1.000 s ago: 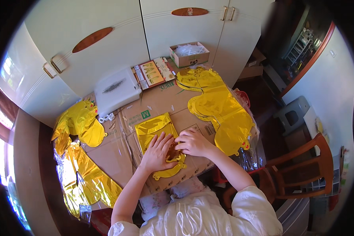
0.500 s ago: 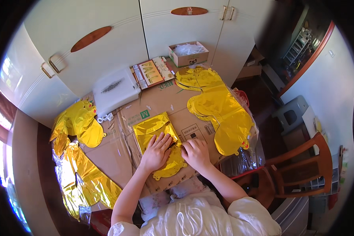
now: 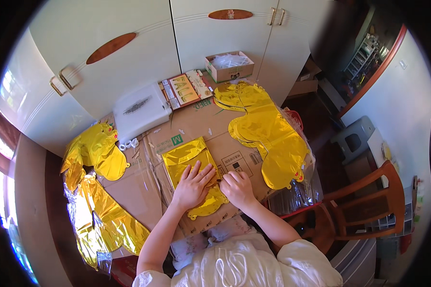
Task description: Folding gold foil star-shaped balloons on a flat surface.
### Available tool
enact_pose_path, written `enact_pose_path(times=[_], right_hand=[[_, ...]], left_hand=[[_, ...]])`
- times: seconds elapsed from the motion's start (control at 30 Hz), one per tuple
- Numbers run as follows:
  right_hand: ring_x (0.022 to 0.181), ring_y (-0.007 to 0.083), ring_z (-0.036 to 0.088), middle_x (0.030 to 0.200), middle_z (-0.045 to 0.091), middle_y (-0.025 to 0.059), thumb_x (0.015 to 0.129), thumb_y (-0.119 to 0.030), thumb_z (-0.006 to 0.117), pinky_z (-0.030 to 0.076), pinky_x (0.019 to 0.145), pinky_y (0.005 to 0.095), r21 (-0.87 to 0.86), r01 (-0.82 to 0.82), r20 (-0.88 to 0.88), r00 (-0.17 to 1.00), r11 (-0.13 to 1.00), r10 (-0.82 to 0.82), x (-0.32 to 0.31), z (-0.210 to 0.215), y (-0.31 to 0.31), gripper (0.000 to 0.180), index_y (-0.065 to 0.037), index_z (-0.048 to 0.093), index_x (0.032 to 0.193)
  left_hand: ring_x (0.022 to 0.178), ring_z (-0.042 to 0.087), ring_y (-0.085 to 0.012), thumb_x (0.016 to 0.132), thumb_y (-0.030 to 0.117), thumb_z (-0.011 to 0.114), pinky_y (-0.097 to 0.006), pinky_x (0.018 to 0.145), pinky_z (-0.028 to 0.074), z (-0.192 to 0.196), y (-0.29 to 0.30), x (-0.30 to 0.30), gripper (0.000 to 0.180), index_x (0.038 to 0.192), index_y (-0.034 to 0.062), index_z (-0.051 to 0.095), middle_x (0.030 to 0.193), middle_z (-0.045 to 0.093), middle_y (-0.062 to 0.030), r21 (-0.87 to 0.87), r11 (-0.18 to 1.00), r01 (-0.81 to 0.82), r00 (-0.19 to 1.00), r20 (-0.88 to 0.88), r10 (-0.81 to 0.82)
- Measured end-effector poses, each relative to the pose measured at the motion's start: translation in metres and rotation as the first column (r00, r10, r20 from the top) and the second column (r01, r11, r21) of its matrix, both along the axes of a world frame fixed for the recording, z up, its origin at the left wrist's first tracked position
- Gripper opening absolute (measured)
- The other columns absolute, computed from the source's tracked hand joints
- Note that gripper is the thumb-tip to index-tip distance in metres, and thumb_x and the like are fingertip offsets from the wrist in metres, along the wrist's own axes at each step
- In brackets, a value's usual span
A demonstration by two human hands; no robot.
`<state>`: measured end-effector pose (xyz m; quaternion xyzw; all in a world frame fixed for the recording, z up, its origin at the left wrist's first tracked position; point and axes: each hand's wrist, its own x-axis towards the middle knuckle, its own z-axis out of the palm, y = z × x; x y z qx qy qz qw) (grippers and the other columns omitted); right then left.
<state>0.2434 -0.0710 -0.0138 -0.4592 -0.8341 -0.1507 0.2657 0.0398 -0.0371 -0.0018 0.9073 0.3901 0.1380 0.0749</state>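
**Hands flat on gold foil**

Flattened cardboard (image 3: pixel 143 186) covers a table before white cupboard doors (image 3: pixel 129 57). The left hand (image 3: pixel 192 185) lies spread, palm down, on a folded gold foil balloon (image 3: pixel 187 160) at the near edge. The right hand (image 3: pixel 237 188), fingers curled and close together, presses the balloon's right edge, just beside the left hand. Beyond the right hand lies a stack of gold balloons (image 3: pixel 268 134); more gold foil (image 3: pixel 96 158) lies left of the left hand. A white box (image 3: pixel 141 111) sits farther off.
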Motion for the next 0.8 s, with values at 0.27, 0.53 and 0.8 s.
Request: enact_pose_path(times=[0.27,0.53,0.8], right_hand=[[0.090,0.0168,0.056,0.084,0.057,0.0007,0.077,-0.016,0.063,0.043,0.072,0.0338,-0.006,-0.026,0.032,0.999,1.000,0.026,0.000,0.000,0.000,0.008,-0.011,0.062,0.070],[0.087,0.0162,0.057,0.085,0.060,-0.0005,0.076,-0.014,0.065,0.043,0.073,0.0356,-0.103,-0.082,-0.094,0.993,0.991,0.072,0.006,0.003,0.000,0.006,-0.011,0.064,0.072],[0.092,0.0187,0.060,0.092,0.065,-0.0030,0.082,-0.019,0.070,0.045,0.083,0.0370,-0.234,-0.195,-0.288,0.950,0.953,0.123,0.029,0.012,0.070,0.009,-0.018,0.075,0.090]], left_hand=[[0.142,0.033,-0.0313,0.089,0.027,0.058,-0.050,0.117,0.022,0.002,-0.001,0.002,0.056,0.143,0.0191,0.047,0.149,0.045,-0.0010,0.001,1.000,0.012,0.999,-0.039,-0.012],[0.141,0.035,-0.0305,0.088,0.027,0.058,-0.051,0.116,0.023,0.000,-0.001,0.002,0.055,0.142,0.0189,0.050,0.147,0.048,-0.0006,0.015,1.000,0.010,0.999,-0.047,-0.010],[0.137,0.042,-0.0312,0.092,0.029,0.055,-0.051,0.114,0.027,0.004,-0.001,0.005,0.044,0.134,0.0180,0.057,0.142,0.053,-0.0019,0.068,0.998,0.014,0.999,-0.039,-0.012]])
